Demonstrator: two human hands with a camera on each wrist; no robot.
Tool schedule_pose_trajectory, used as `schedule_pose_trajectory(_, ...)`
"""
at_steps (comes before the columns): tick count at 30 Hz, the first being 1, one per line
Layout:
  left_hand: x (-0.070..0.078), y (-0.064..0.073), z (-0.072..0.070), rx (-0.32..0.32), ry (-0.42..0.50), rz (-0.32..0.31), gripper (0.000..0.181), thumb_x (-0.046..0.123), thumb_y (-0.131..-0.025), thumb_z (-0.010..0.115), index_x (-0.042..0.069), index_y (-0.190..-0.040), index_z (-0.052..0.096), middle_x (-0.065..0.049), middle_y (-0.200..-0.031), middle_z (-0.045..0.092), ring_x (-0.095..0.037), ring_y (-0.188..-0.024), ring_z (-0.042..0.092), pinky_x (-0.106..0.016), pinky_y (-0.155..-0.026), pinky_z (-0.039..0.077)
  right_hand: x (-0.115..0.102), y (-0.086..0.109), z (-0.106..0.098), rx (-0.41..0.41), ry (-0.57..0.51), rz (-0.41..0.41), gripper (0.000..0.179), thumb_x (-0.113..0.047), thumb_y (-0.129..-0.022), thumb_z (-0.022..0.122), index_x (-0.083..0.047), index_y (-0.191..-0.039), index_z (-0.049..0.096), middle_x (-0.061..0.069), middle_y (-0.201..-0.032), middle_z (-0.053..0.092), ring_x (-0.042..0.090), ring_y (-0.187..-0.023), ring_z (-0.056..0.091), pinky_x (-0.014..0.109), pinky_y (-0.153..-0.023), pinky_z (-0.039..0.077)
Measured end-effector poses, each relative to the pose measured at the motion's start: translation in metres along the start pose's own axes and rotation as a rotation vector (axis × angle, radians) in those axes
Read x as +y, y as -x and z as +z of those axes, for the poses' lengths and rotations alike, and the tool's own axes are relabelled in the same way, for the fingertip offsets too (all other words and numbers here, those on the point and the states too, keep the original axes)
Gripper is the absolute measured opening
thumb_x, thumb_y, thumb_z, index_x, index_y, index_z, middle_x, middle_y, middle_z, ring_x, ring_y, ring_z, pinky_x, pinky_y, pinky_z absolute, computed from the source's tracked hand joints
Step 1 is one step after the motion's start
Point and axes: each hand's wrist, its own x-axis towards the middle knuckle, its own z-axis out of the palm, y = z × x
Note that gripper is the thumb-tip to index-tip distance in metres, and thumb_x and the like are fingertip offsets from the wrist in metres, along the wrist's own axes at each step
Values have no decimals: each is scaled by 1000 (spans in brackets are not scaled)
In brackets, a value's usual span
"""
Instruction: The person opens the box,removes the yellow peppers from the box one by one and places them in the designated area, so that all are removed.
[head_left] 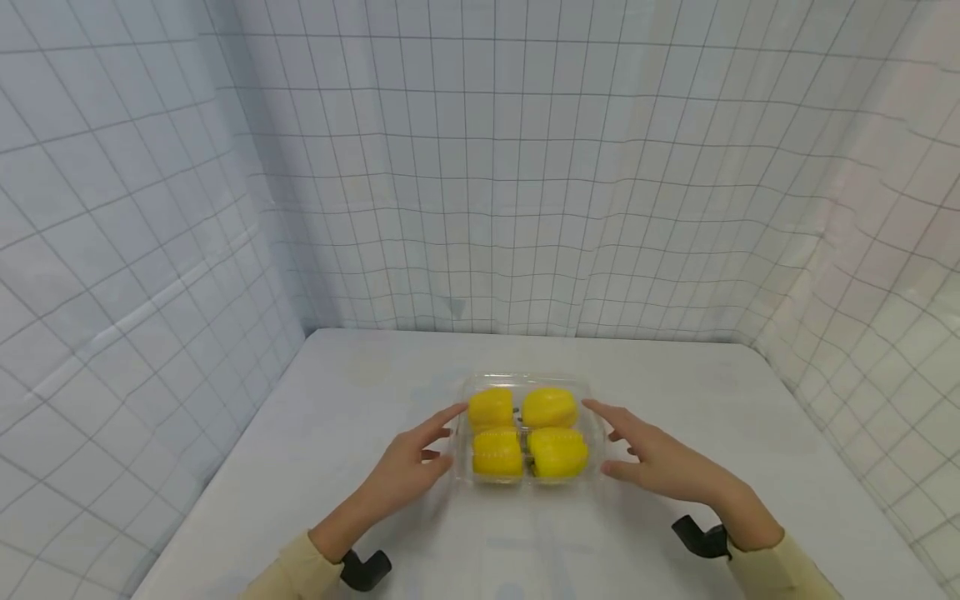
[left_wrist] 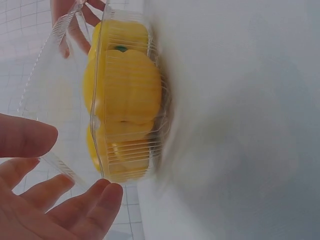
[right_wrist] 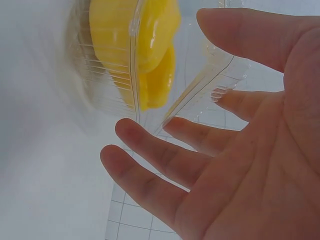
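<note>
A clear plastic clamshell box (head_left: 527,379) holds several yellow bell peppers (head_left: 557,454) on the white table. Its transparent lid (left_wrist: 52,95) stands tilted, partly raised off the tray. My left hand (head_left: 411,467) is at the box's left side, fingertips right at the rim and lid edge, fingers extended and thumb apart. On the opposite side, my right hand (head_left: 663,460) has its fingers spread, with fingertips close along the lid and tray edges in the right wrist view. Neither hand curls round anything. Green stems show between the peppers.
White table (head_left: 360,375) surface surrounds the box. White sheets with a dark grid (head_left: 525,208) hang behind and on both sides. A black wrist mount (head_left: 366,572) sits on the left forearm, another black mount (head_left: 701,537) on the right.
</note>
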Motion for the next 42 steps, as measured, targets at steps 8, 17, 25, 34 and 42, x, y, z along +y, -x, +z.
schedule_pose_trajectory(8, 3, -8, -5, 34, 11, 41, 77, 0, -94, 64, 39, -155, 38, 7, -156, 41, -27, -129, 55, -46, -95, 54, 0, -3, -8, 26, -10, -37, 82, -40, -98, 67, -39, -161, 15, 0, -163, 25, 27, -127, 51, 55, -97, 49)
schedule_pose_trajectory(17, 8, -17, -11, 64, 59, 51, 76, -1, -94, 62, 41, -153, 39, 10, -155, 41, -27, -132, 51, -47, -97, 52, 1, -9, -17, 57, -54, -23, 85, -46, -97, 65, -38, -162, 10, 4, -165, 22, 35, -134, 48, 55, -101, 47)
schedule_pose_trajectory(25, 4, -25, -9, 96, 123, 45, 71, 1, -96, 61, 39, -152, 41, 8, -154, 43, -28, -134, 49, -46, -99, 51, 7, -12, -17, 121, -101, -34, 80, -45, -98, 65, -46, -159, 12, 6, -162, 30, 36, -136, 45, 50, -97, 51)
schedule_pose_trajectory(34, 4, -36, -7, 144, 144, -1, 62, 4, -96, 61, 24, -152, 45, 2, -152, 47, -27, -134, 50, -46, -101, 50, 17, -31, -10, 204, -103, 6, 76, -38, -99, 65, -40, -159, 19, 13, -157, 37, 40, -130, 52, 51, -94, 54)
schedule_pose_trajectory(42, -4, -53, -5, 171, 196, -55, 53, 6, -98, 61, 14, -149, 49, -9, -152, 48, -34, -135, 48, -58, -108, 39, 24, -46, -6, 258, -116, 4, 70, -26, -101, 63, -27, -160, 24, 13, -153, 44, 40, -132, 50, 55, -97, 50)
